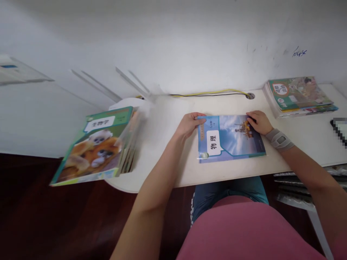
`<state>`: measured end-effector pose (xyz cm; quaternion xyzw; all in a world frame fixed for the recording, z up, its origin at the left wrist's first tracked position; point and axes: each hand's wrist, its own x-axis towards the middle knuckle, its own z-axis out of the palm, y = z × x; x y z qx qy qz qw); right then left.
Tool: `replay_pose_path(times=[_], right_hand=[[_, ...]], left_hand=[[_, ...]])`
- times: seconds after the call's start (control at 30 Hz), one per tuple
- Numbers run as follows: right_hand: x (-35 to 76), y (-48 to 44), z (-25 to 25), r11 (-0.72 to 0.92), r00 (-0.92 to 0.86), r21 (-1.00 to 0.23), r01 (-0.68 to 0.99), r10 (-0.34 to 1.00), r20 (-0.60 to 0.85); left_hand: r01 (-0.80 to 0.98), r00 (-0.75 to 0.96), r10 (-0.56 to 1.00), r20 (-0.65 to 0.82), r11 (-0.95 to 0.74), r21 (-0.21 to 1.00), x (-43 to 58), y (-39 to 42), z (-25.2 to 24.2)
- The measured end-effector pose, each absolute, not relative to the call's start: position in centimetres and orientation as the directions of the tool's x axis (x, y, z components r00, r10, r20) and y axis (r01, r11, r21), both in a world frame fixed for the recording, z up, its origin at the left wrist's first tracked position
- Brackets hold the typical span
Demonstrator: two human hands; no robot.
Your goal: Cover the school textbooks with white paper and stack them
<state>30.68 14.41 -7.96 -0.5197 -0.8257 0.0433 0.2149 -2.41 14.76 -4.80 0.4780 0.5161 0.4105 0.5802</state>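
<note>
A blue physics textbook [230, 141] in a clear cover lies sideways on the white desk in front of me, its title turned toward the left. My left hand [191, 122] grips its upper left corner, thumb on top of the cover and fingers at the far edge. At the upper right corner, my right hand [258, 122] holds the same book with curled fingers. A grey band with a small device [279, 139] wraps the right wrist.
A stack topped by a green biology textbook [99, 146] overhangs the desk's left end. More textbooks [299, 94] are piled at the back right. Cables [208, 94] run along the wall into a desk hole [250, 96]. A dark-edged device [340, 130], partly blurred out, lies far right.
</note>
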Motion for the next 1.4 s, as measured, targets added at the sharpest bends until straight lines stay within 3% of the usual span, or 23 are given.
replay_pose_path(times=[0.2, 0.33, 0.47, 0.6, 0.73, 0.93, 1.03, 1.2, 1.3, 1.4], right_hand=[[31.8, 14.5, -6.6, 0.493, -0.398, -0.509, 0.705, 0.87, 0.291], [32.3, 15.0, -5.9, 0.37, -0.311, -0.706, 0.603, 0.925, 0.219], [32.3, 15.3, -4.6, 0.28, -0.258, -0.813, 0.51, 0.952, 0.166], [32.3, 15.4, -3.2, 0.2, -0.224, -0.878, 0.435, 0.968, 0.11], [32.3, 16.0, -2.8, 0.087, -0.239, -0.921, 0.379, 0.971, -0.007], [32.0, 17.2, -4.3, -0.182, -0.183, -0.886, 0.427, 0.942, -0.282], [31.9, 17.4, -4.9, -0.246, -0.169, -0.864, 0.44, 0.922, -0.349], [32.0, 17.6, -5.3, -0.236, -0.159, -0.862, 0.45, 0.928, -0.337], [32.1, 17.9, -5.6, -0.228, -0.16, -0.855, 0.466, 0.928, -0.336], [32.0, 17.9, -5.9, -0.219, -0.164, -0.86, 0.46, 0.931, -0.325]], left_hand=[[0.04, 0.081, 0.98, -0.179, 0.177, 0.983, -2.7, 13.8, -3.8], [0.103, 0.029, 0.989, -0.144, 0.14, 0.985, -3.0, 13.7, -4.1], [0.156, -0.02, 0.994, -0.103, 0.105, 0.982, -2.8, 13.9, -4.8], [0.057, 0.012, 0.997, -0.074, 0.073, 0.996, -2.3, 13.9, -4.4], [-0.054, 0.017, 0.978, -0.206, 0.206, 0.977, -1.8, 14.3, -4.3], [0.142, -0.003, 0.952, -0.306, 0.304, 0.942, -2.0, 15.4, -5.8], [0.449, 0.098, 0.951, -0.292, 0.219, 0.866, -2.5, 16.6, -4.9], [0.811, 0.362, 0.867, -0.343, -0.112, 0.574, -1.7, 19.7, -1.6], [0.877, 0.444, 0.808, -0.387, -0.303, 0.374, 0.3, 20.9, -0.2], [0.819, 0.549, 0.747, -0.376, -0.39, 0.421, 2.8, 21.1, 0.0]])
